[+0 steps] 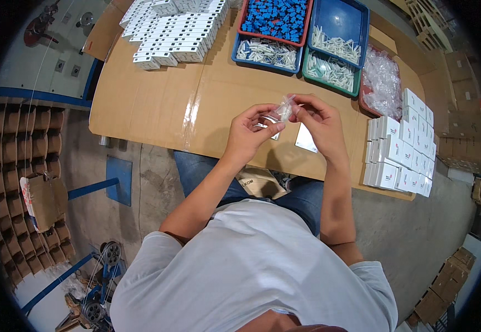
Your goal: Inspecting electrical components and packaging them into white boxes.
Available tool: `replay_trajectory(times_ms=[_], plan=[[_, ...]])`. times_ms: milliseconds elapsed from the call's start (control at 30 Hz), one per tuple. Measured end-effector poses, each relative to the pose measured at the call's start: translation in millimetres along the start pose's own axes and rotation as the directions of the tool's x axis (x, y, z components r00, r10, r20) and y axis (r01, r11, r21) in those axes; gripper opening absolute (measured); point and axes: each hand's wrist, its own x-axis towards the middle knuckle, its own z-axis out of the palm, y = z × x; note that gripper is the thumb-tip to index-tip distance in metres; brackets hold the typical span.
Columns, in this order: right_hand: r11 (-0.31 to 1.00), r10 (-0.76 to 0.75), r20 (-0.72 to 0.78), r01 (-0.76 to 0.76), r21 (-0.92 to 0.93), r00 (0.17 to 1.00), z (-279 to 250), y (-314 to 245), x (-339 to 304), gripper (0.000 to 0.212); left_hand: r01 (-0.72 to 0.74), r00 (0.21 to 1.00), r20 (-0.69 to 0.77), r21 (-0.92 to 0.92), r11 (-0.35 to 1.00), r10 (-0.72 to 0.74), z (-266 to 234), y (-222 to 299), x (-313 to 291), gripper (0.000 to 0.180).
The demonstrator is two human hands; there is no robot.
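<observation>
My left hand [250, 133] and my right hand [319, 123] meet above the near edge of the cardboard-covered table [157, 105]. Between their fingertips they pinch a small clear plastic bag [282, 110] with something pale inside. Both hands grip the bag, the left from below, the right from above. A small white flat card [305, 139] lies on the table just under my right hand. Another small white piece [274, 134] lies under the left fingers.
Stacks of small white boxes sit at the far left [177, 30] and at the right [402, 148]. Behind the hands stand a red tray of blue parts [276, 19], blue and green trays of white parts [334, 47], and a pile of clear bags [383, 80]. Cardboard dividers [24, 166] fill the floor on the left.
</observation>
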Motion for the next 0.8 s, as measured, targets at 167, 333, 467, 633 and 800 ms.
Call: replay_trajectory(times_ms=[167, 333, 467, 633, 800], plan=[[0.998, 0.003, 0.037, -0.005, 0.061, 0.999, 4.1, -6.3, -0.3, 0.033, 0.024, 0.999, 0.020, 0.030, 0.999, -0.025, -2.1, -6.4, 1.2, 0.040], [0.998, 0.048, 0.042, -0.047, -0.029, 0.998, 6.7, -8.4, -0.9, 0.024, 0.013, 1.000, -0.007, 0.034, 0.999, -0.013, -4.5, -15.1, 2.8, 0.033], [0.999, 0.037, -0.019, -0.038, -0.033, 0.999, 7.9, -6.0, -0.5, 0.018, 0.052, 0.998, 0.023, -0.027, 0.998, -0.051, -3.0, -12.5, -0.2, 0.031], [0.999, 0.047, -0.036, -0.047, -0.006, 0.998, 9.0, -2.7, -2.9, 0.016, 0.080, 0.996, 0.028, 0.027, 0.996, -0.081, 3.8, -0.3, -1.0, 0.033], [0.994, 0.048, -0.049, -0.053, -0.098, 0.998, 6.4, 4.0, -4.2, 0.015, 0.139, 0.990, 0.034, 0.031, 0.990, -0.140, -1.1, -8.9, 1.0, 0.023]])
